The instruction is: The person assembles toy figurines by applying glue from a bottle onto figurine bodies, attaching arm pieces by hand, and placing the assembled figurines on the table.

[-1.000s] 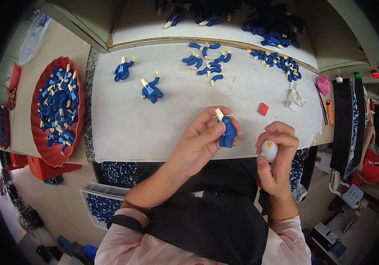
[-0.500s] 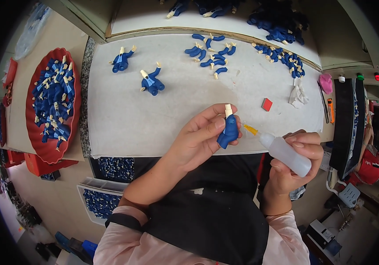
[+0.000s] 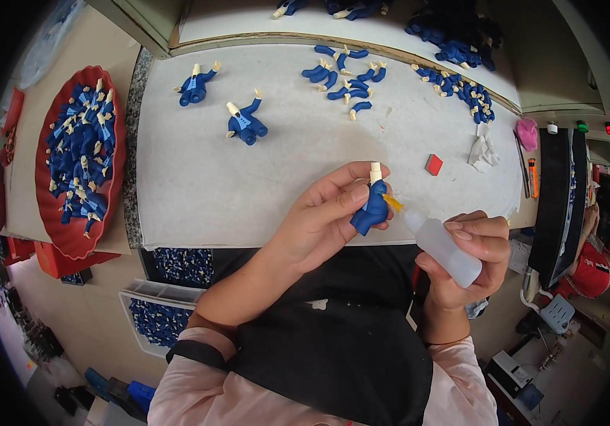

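My left hand (image 3: pixel 326 206) is closed round a small blue figurine body (image 3: pixel 372 213) with a cream neck peg pointing up. In my right hand (image 3: pixel 479 248) is a translucent white squeeze bottle (image 3: pixel 447 252), tilted so that its yellow needle tip (image 3: pixel 392 202) meets the upper side of the body. Farther off on the white work sheet (image 3: pixel 198 184) lie two blue figurines with arms on, one (image 3: pixel 247 122) nearer and one (image 3: pixel 194 85) at the far left. Several loose blue arms with cream hands (image 3: pixel 351 92) are spread beyond my hands.
A red scalloped tray (image 3: pixel 78 238) heaped with figurines stands at the left. Far right on the sheet are a pile of small arms (image 3: pixel 472 99), crumpled tissue (image 3: pixel 484 153) and a red block (image 3: pixel 434 165). A shelf (image 3: pixel 248 28) borders the back. Another person (image 3: pixel 592 266) sits at the far right.
The bottle has moved left, bringing its needle tip from beside the figurine body to contact with it. My left hand still holds the body, turned slightly.
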The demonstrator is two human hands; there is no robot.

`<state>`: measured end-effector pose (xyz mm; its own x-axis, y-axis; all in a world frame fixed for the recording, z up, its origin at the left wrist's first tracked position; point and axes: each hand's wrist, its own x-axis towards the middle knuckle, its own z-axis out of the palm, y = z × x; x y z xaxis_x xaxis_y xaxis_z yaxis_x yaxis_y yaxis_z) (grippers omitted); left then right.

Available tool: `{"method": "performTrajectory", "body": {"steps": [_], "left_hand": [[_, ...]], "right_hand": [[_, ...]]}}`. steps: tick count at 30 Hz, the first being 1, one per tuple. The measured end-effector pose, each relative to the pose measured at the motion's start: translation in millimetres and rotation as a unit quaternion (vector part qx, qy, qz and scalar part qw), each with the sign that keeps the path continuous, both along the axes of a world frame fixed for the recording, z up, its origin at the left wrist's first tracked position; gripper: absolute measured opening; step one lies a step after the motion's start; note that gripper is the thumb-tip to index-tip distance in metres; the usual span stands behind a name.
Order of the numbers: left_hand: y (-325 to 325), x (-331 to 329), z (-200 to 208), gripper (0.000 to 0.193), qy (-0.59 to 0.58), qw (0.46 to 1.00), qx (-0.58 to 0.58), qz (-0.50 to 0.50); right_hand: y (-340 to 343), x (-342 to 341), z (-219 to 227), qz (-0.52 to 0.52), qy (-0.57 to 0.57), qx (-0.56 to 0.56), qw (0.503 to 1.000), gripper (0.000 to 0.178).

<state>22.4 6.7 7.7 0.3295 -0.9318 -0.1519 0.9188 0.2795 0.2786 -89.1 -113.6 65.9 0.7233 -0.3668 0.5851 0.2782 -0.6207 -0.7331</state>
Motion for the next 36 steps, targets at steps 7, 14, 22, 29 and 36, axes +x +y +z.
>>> {"method": "performTrajectory", "body": {"steps": [7, 14, 22, 29, 36], "left_hand": [[0.1, 0.4, 1.3, 0.029, -0.005, 1.000, 0.005, -0.004], [0.4, 0.5, -2.1, 0.029, -0.007, 1.000, -0.004, -0.002], [0.5, 0.5, -2.4, 0.029, 0.002, 1.000, -0.008, 0.001], [-1.2, 0.0, -0.3, 0.030, -0.019, 1.000, 0.000, 0.013], [-3.0, -3.1, 1.1, 0.030, -0.053, 0.998, 0.011, 0.036]], "right_hand": [[-0.7, 0.9, 0.4, 0.007, -0.001, -0.004, 1.000, 0.045], [1.6, -2.5, -1.7, -0.027, 0.027, -0.031, 0.999, 0.043], [2.1, -1.1, -0.3, -0.028, 0.025, -0.045, 0.998, 0.042], [2.4, -1.6, 1.2, -0.030, 0.024, -0.070, 0.997, 0.042], [1.7, -5.4, 3.1, -0.010, 0.016, -0.102, 0.995, 0.050]]}}
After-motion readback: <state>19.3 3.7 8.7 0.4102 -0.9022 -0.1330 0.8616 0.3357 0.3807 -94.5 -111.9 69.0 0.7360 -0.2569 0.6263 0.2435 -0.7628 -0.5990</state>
